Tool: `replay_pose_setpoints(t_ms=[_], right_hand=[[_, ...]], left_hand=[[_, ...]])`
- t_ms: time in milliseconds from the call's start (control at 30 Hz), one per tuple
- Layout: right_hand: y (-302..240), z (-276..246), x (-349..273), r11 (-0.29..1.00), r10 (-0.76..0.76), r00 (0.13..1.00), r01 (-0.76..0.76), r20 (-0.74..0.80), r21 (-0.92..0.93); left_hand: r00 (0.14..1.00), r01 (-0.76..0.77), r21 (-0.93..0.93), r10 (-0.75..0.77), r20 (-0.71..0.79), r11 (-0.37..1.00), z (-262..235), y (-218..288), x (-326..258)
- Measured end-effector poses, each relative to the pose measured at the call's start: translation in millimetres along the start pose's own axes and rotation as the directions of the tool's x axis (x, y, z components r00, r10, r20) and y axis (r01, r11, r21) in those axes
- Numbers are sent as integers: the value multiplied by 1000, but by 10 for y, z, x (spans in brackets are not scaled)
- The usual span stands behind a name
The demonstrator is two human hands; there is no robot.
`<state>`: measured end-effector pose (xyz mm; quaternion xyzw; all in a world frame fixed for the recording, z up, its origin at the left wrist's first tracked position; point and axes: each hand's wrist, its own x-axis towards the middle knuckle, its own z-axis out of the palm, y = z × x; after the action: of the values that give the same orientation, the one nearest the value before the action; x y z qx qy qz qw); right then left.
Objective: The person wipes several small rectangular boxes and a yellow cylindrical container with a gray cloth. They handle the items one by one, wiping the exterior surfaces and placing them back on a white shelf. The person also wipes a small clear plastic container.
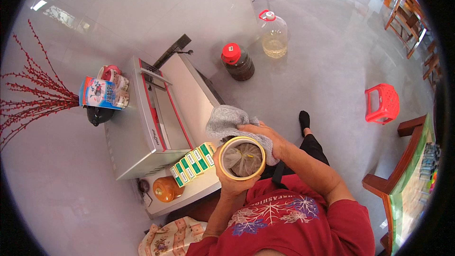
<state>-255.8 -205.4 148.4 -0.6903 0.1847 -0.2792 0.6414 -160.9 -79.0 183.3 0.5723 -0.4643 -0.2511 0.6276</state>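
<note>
So the jar (pixel 243 157) sits right in front of the chest, held up over the lap, mouth facing up with a yellowish rim and something pale and net-like showing inside. The left hand (pixel 231 180) wraps around it from below, fingers curled tight on the wall. The right hand (pixel 266 137) comes over the far rim with a grey cloth (pixel 226 121) bunched under it, fingers closed on the cloth and pressed against the jar's edge.

If it were me wiping this, I'd keep the left grip low and firm so the jar can't twist, and work the cloth around the rim in short turns instead of one big swipe. My guess is whatever's inside could tip out if the jar leans, so keep it level.

Just beside the jar to the left is a row of green and white boxes (pixel 193 163) on the edge of a white cabinet (pixel 189 194), with an orange pot (pixel 165 188) close by. A silver machine (pixel 142 132) takes up most of that top. Those boxes are near enough that a swinging elbow could knock them.

Further off on the floor: a dark jar with a red lid (pixel 237 61), a clear jug of yellowish liquid (pixel 274 35), a red plastic stool (pixel 382 103). Red branches (pixel 33 95) stick out at far left
</note>
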Motion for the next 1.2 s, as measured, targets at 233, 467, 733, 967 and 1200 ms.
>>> replay_pose_setpoints(t_ms=[233, 467, 733, 967, 1200], right_hand=[[-105, 124, -120, 922, 311, 947, -321, 77, 217], [-24, 383, -156, 192, 444, 880, -276, 168, 942], [-50, 463, -209, 954, 67, 955, 25, -291, 300], [-295, 277, -95, 940, 75, 986, -21, -148, 340], [-625, -85, 86, 636, 309, 941, -311, 136, 706]], left_hand=[[913, 61, -437, -226, -339, 898, -143, -289, 9], [936, 12, -460, -171, -306, 888, -175, -292, 229], [852, 144, -392, -315, -417, 909, 85, -106, 280], [956, 192, -354, -255, -142, 915, -204, -324, 105], [965, 260, -252, -256, 49, 932, -34, -108, -23]])
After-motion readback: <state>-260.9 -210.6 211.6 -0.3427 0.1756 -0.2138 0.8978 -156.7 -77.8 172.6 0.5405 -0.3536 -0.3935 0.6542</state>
